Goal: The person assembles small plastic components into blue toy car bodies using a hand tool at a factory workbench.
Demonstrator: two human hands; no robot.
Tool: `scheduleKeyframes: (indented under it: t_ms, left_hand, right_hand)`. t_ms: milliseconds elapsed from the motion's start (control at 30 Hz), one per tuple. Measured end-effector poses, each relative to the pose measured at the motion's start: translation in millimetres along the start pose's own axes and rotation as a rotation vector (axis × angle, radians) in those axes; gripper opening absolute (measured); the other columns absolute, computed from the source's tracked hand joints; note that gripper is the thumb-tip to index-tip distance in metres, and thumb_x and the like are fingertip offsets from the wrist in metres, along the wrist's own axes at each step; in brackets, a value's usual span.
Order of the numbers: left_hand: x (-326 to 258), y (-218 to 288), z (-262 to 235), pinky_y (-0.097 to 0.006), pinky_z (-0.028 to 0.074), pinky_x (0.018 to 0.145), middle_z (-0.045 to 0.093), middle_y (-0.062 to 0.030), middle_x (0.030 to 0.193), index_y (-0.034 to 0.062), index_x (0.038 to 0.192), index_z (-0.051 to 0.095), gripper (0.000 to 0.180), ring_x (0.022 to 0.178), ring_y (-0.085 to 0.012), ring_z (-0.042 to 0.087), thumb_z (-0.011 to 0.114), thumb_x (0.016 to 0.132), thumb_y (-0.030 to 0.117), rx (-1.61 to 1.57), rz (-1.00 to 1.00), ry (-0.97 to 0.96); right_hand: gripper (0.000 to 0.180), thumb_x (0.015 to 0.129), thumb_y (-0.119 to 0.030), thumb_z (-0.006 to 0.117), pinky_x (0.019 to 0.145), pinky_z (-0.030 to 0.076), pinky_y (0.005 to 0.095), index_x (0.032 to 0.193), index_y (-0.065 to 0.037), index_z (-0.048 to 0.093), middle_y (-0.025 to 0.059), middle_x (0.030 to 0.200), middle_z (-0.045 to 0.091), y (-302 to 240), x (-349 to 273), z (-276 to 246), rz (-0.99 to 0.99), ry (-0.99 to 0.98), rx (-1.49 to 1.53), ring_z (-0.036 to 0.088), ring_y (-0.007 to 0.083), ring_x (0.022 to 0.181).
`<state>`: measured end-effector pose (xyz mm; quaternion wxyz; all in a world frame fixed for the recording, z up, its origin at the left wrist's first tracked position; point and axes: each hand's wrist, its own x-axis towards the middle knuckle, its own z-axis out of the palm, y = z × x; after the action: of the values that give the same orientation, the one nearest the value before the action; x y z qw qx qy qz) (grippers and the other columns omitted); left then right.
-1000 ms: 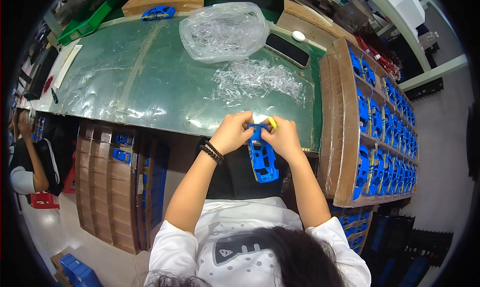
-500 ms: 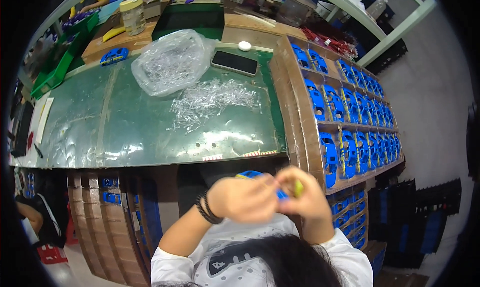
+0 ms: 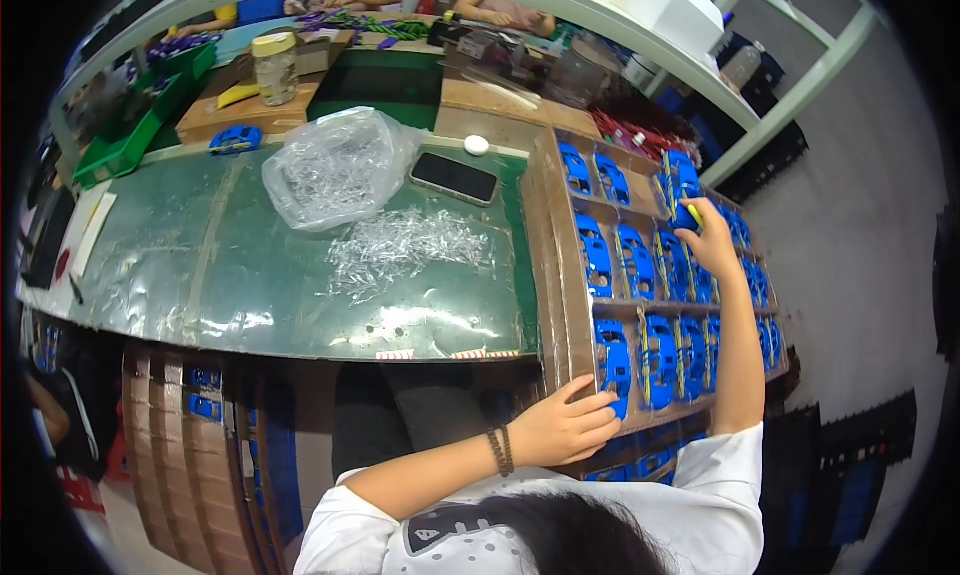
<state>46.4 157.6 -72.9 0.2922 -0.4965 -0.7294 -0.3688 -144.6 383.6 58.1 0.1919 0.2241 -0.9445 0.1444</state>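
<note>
Right hand reaching over the cardboard tray, fingers closed on a blue toy car shell and a small yellow piece, left hand half open on the tray's near corner, crumpled clear plastic bag left of the tray on the green mat

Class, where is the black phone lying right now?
In the head view, the black phone lies flat at the green table's far edge, between the clear plastic bag and the cardboard tray.

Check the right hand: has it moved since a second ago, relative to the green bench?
Yes. The right hand has left the near edge of the green bench, where it held a blue car shell, and reached out right over the cardboard tray of blue shells.
</note>
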Motion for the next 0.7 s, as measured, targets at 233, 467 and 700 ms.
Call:
scheduleKeyframes:
  t_ms: [233, 467, 700]
  left_hand:
    - [-2, 7, -4, -0.042, 0.028, 0.094, 0.049, -0.0048, 0.102, 0.0073, 0.101, 0.048, 0.028, 0.109, -0.0178, 0.039, 0.052, 0.076, 0.020, -0.036, -0.090, -0.078]
    - [-3, 5, -3, -0.041, 0.028, 0.094, 0.048, -0.0019, 0.103, 0.0091, 0.103, 0.050, 0.029, 0.109, -0.0155, 0.039, 0.053, 0.076, 0.020, -0.063, -0.117, -0.071]
    - [-2, 4, -5, -0.040, 0.028, 0.094, 0.048, -0.0019, 0.102, 0.0090, 0.103, 0.049, 0.029, 0.109, -0.0154, 0.039, 0.053, 0.076, 0.018, -0.070, -0.111, -0.085]
  right_hand:
    - [0.035, 0.064, 0.000, 0.061, 0.075, 0.041, 0.0305, 0.098, -0.006, 0.055, 0.0115, 0.091, 0.058, 77, 41, 45, 0.173, -0.217, 0.134, 0.055, 0.0208, 0.087]
    - [0.029, 0.072, -0.028, 0.056, 0.060, 0.040, 0.0407, 0.071, 0.000, 0.055, 0.0197, 0.070, 0.056, 44, 51, 64, 0.229, -0.124, -0.115, 0.055, 0.0349, 0.069]
    - [0.032, 0.074, -0.030, 0.055, 0.057, 0.039, 0.0409, 0.066, 0.001, 0.055, 0.0201, 0.067, 0.055, 35, 56, 68, 0.196, 0.034, -0.194, 0.053, 0.0353, 0.064]
